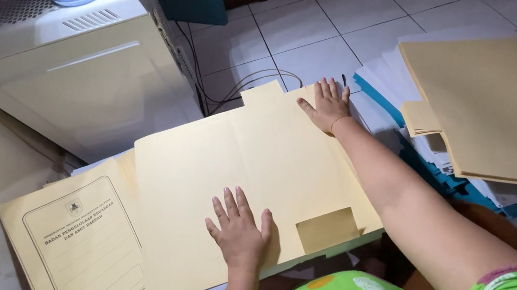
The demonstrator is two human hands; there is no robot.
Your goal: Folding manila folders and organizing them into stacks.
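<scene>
Fingers (230,203) flat atop open manila folder (245,190)

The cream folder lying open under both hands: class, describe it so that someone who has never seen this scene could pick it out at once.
Start at the white cabinet on the tiled floor; just in front of it lies the open cream folder, spread flat and blank. The left hand presses its near edge, the right hand its far corner. Unlike the printed folder beside it, it has tabs and no border.
</scene>
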